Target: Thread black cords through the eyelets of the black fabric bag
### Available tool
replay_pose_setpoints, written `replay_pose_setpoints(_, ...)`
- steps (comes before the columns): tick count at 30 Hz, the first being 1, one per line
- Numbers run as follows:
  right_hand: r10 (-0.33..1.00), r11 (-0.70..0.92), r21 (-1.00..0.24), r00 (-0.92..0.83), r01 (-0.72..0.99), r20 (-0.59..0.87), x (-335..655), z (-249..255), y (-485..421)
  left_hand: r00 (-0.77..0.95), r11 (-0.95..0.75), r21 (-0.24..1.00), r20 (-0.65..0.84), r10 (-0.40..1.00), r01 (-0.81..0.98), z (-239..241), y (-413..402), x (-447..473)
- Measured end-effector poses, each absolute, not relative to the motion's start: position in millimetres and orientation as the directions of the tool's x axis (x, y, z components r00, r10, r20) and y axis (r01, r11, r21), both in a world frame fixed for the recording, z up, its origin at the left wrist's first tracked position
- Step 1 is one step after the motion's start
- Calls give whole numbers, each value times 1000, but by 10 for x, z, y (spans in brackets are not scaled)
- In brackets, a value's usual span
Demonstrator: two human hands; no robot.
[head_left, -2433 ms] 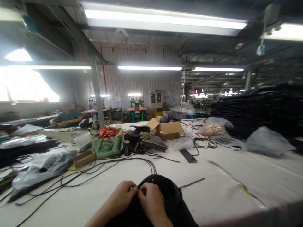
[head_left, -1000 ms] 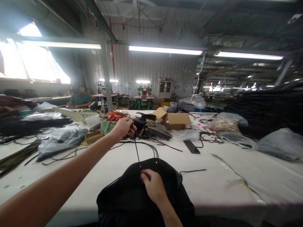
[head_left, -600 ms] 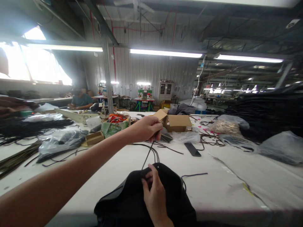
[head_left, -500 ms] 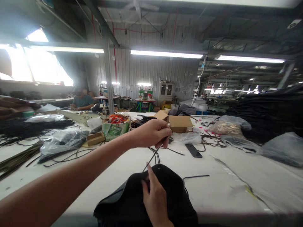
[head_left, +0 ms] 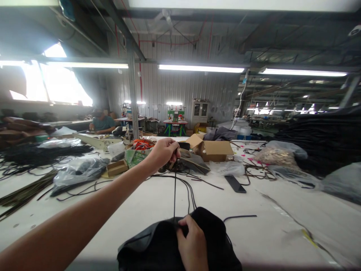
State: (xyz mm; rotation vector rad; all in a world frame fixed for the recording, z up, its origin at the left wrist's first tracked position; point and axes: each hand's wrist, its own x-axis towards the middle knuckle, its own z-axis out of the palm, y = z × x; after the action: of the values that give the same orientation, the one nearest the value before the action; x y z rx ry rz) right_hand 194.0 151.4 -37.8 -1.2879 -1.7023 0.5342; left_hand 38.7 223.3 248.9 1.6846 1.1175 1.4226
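Observation:
My left hand (head_left: 166,152) is raised over the table with its fingers closed on a thin black cord (head_left: 175,195). The cord runs straight down, taut, to the edge of a black fabric piece (head_left: 158,244) in front of me. At that edge, my right hand (head_left: 193,239) pinches the fabric close to where the cord meets it. Two more dark cords (head_left: 191,194) lead from behind the fabric toward the middle of the table. What the fabric piece is, I cannot tell.
A phone (head_left: 235,184) lies to the right, by an open cardboard box (head_left: 218,148). Plastic bags (head_left: 76,171), loose cords and a green bag with orange contents (head_left: 138,156) crowd the left and centre. Dark cloth is piled far right (head_left: 324,139). A person (head_left: 102,122) sits at the back left.
My left hand has moved left and slightly up, and the cord now stands nearly vertical instead of slanting. My right hand's extended index finger has folded down into a pinch on the fabric.

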Motion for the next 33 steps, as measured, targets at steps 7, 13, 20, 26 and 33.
replay_pose_setpoints(7,910,347,-534,-139,771,391,1931,-17,1556,272,-462,873,412,870,156,2707,1962,643)
replay_pose_setpoints(13,658,672,-229,-425,705,621,1697,315,1419,232,-450,884,415,880,124,2671,2010,702)
replay_pose_setpoints(20,720,615,-298,-364,730,591,1584,323,1267,158,-423,902,406,900,89,2471,2091,537)
replay_pose_setpoints(26,502,843,-107,-700,527,509,1362,286,1377,152,-445,893,433,889,59,2496,2106,593)
replay_pose_setpoints(33,596,744,-107,-583,659,553,945,-506,1966,246,-448,885,411,878,122,2199,1918,824)
